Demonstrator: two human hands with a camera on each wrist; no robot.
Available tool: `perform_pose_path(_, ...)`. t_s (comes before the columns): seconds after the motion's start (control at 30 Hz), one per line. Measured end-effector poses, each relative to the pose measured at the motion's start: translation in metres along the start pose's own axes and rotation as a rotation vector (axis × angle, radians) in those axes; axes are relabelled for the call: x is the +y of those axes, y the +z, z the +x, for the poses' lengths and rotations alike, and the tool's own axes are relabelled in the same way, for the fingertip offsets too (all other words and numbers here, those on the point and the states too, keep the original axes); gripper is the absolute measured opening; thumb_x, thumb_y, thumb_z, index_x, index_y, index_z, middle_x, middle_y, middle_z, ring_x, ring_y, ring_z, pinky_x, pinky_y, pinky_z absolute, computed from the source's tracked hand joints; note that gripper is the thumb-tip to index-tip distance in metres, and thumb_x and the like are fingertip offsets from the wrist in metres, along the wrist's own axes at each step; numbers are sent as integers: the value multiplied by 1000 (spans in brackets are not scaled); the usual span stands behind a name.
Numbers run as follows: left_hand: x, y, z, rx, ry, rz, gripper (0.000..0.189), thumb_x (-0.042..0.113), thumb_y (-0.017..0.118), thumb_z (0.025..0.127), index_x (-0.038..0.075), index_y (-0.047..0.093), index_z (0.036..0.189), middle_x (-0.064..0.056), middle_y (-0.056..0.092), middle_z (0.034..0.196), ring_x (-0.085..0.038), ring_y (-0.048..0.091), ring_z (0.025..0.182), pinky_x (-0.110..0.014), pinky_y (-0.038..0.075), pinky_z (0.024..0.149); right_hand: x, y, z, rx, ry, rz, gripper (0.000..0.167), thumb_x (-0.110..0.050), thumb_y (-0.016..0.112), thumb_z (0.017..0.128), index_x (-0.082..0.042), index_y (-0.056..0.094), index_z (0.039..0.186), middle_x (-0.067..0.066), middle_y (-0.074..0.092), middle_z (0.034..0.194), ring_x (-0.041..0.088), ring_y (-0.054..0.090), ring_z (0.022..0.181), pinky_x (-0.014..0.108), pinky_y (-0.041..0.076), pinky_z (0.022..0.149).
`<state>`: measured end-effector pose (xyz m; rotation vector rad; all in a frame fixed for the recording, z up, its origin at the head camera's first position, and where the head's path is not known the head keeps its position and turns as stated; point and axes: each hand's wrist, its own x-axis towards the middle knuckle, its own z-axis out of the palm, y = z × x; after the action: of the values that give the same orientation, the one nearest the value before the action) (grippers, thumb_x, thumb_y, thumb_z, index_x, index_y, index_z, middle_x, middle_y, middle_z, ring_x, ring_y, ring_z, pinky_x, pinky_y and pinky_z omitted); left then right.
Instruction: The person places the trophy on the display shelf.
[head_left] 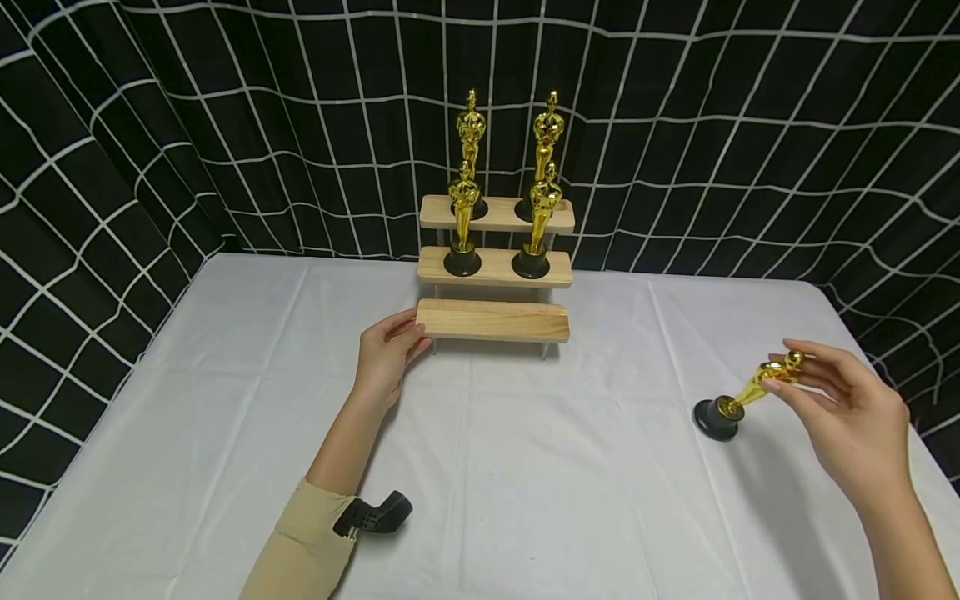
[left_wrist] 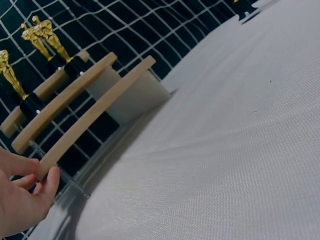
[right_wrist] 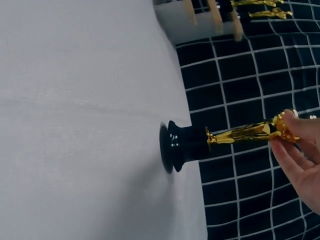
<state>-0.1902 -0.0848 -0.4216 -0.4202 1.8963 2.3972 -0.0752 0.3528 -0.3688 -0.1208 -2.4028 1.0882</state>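
Statuette [right_wrist: 235, 134] base seemingly touches cloth (wrist view), pinched by right hand [head_left: 851, 417].

Bright even light, soft shadows, wrist views slightly blurred

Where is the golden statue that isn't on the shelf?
In the head view the statue is at the right, tilted, pinched by the right hand, its black base on the white table, right of the shelf.
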Motion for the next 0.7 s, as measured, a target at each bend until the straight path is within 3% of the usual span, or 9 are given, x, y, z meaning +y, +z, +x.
perform_pose_path(0.7,2,1,-2,3,-6,-3,41,-5,59,105,-9,55,145,-21,58,129,-14,67,97,-16,64,91,-33,20,19,-60,-79,44,49,16,79,86,5,66,132,-34,63,104,-15,63,98,-1,55,82)
